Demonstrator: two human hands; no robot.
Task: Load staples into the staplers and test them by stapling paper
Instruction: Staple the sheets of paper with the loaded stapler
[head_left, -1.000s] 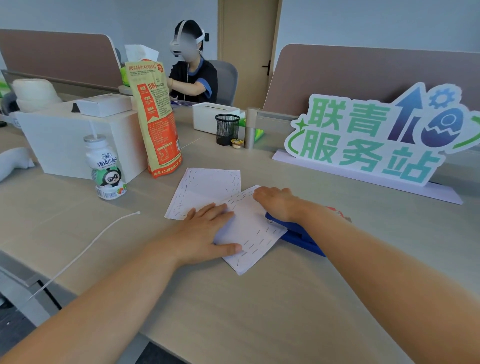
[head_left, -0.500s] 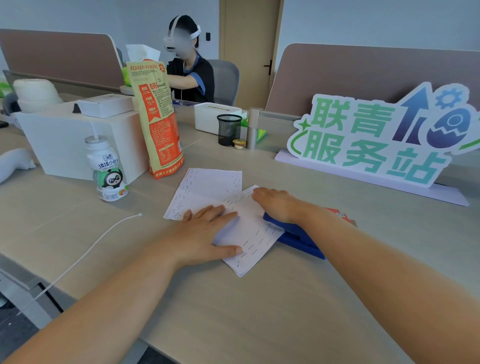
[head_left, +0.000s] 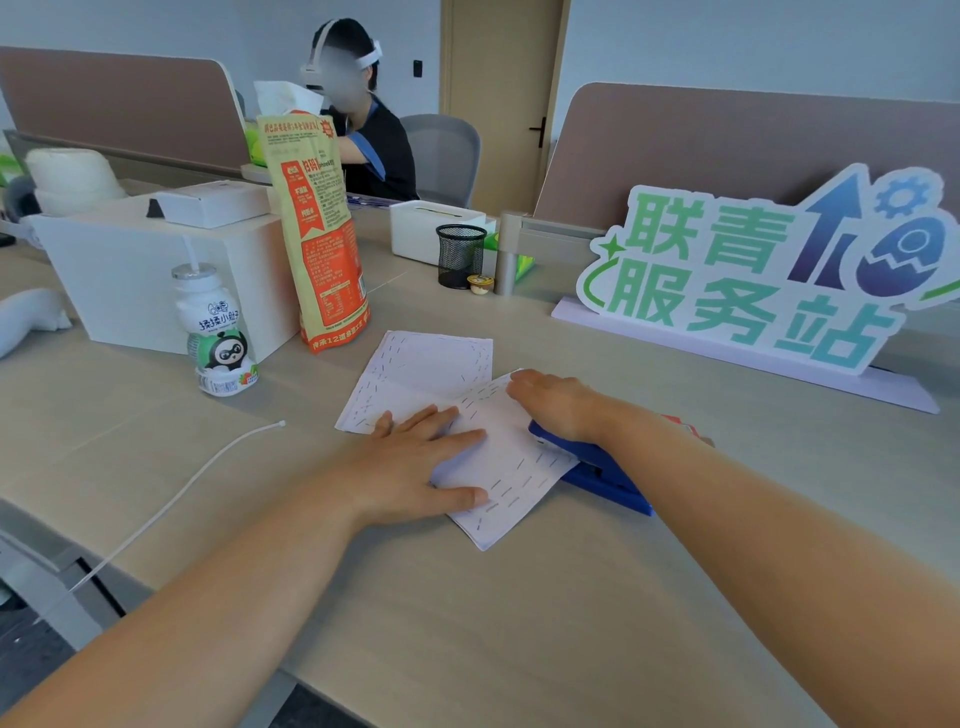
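A blue stapler (head_left: 602, 475) lies on the desk with the edge of a white sheet (head_left: 511, 478) in its jaw; the sheet carries many rows of staples. My right hand (head_left: 558, 405) lies palm-down on the stapler's top, covering its front. My left hand (head_left: 415, 462) lies flat on the sheet, fingers spread, holding it to the desk. A second stapled sheet (head_left: 421, 376) lies just behind, partly under the first. Something red (head_left: 680, 426) shows behind my right wrist, mostly hidden.
A yoghurt-drink bottle (head_left: 218, 332), a tall orange snack bag (head_left: 319, 234) and a white box (head_left: 130, 270) stand at the left. A white cable tie (head_left: 171, 499) lies front left. A large sign (head_left: 769, 275), a mesh pen cup (head_left: 460, 254) and a seated person (head_left: 363, 130) are behind.
Both hands stay in place on the paper and the stapler. The view has shifted slightly; the person at the back has moved their head.
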